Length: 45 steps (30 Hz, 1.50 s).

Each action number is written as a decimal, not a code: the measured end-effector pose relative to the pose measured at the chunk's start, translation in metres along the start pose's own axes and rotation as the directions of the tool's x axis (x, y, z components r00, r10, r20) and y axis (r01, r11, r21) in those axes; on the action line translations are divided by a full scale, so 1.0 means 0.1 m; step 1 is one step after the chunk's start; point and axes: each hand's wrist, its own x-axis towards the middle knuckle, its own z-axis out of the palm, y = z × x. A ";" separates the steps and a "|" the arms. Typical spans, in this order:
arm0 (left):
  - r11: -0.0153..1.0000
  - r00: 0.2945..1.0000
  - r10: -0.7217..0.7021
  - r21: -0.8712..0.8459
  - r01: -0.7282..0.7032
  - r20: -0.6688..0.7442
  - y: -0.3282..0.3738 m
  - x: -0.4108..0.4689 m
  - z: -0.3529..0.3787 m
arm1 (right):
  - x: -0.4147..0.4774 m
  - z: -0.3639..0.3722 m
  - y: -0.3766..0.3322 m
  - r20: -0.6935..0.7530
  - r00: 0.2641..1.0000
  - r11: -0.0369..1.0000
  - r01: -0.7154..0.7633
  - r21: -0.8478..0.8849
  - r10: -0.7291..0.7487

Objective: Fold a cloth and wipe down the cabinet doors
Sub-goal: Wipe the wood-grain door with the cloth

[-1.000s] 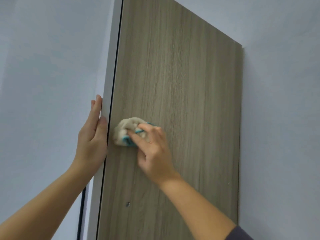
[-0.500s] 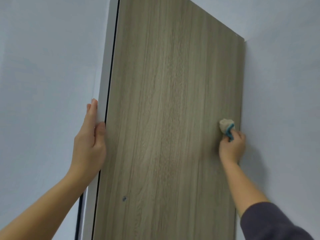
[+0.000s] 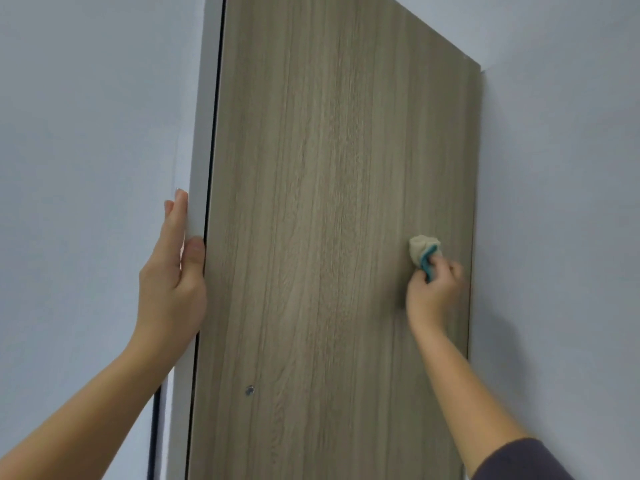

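Up against the tall wood-grain cabinet door [image 3: 329,202], seen from the head camera, the right hand [image 3: 434,289] pinches a bunched cream cloth with teal trim [image 3: 422,249] just above its knuckles, pressed to the panel. A second ago the cloth lay beside the left hand [image 3: 173,282], which keeps straight fingers along the door's white edge [image 3: 199,150]. One sweep across looks complete, and the lower panel likely remains.
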 end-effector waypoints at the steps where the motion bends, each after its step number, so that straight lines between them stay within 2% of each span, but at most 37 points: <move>1: 1.000 1.000 0.000 -0.003 0.000 0.005 0.00 0.00 0.00 | -0.13 0.04 -0.13 0.008 0.999 0.998 0.037 0.053 -0.038; 3: 1.000 1.000 0.000 -0.017 0.000 0.010 0.01 0.00 -0.01 | -0.37 0.12 -0.38 0.044 0.994 0.985 0.094 0.143 -0.101; 10: 0.995 1.000 -0.028 -0.092 0.029 0.013 0.01 0.01 -0.03 | -1.15 0.20 -1.08 0.151 0.932 0.929 0.290 0.232 -0.329; 15: 0.982 1.000 -0.026 -0.187 0.027 0.005 0.04 0.02 -0.03 | -1.58 0.19 -1.34 0.248 0.831 0.860 0.434 0.270 -0.498; 19: 0.958 0.998 -0.057 -0.282 0.059 0.015 0.02 0.05 -0.06 | -1.84 0.16 -1.38 0.314 0.714 0.779 0.550 0.303 -0.626; 26: 0.990 0.999 -0.018 -0.138 0.025 0.048 0.00 -0.02 -0.06 | -1.73 0.14 -1.28 0.303 0.663 0.726 0.582 0.367 -0.685; 29: 0.999 0.999 -0.016 -0.043 0.018 0.042 -0.05 -0.19 -0.02 | -1.51 0.09 -1.03 0.259 0.733 0.772 0.549 0.321 -0.629; 32: 1.000 0.998 -0.007 0.003 0.007 0.060 -0.09 -0.34 -0.06 | -1.20 0.06 -0.69 0.208 0.851 0.867 0.430 0.252 -0.482; 34: 1.000 0.998 -0.005 0.019 0.004 0.055 -0.10 -0.36 -0.05 | -1.00 0.03 -0.42 0.192 0.897 0.912 0.365 0.188 -0.398; 38: 0.997 0.999 0.009 0.070 -0.012 0.046 -0.09 -0.37 -0.03 | -0.65 -0.04 0.06 0.123 0.958 0.964 0.248 0.100 -0.259; 42: 0.995 0.999 0.018 0.097 -0.022 0.043 -0.10 -0.37 -0.03 | -0.28 -0.12 0.41 0.024 0.987 0.987 0.159 0.003 -0.159; 45: 0.994 0.999 0.033 0.104 -0.036 0.035 -0.12 -0.37 -0.03 | 0.02 -0.21 0.68 -0.021 0.999 0.992 -0.052 -0.119 0.050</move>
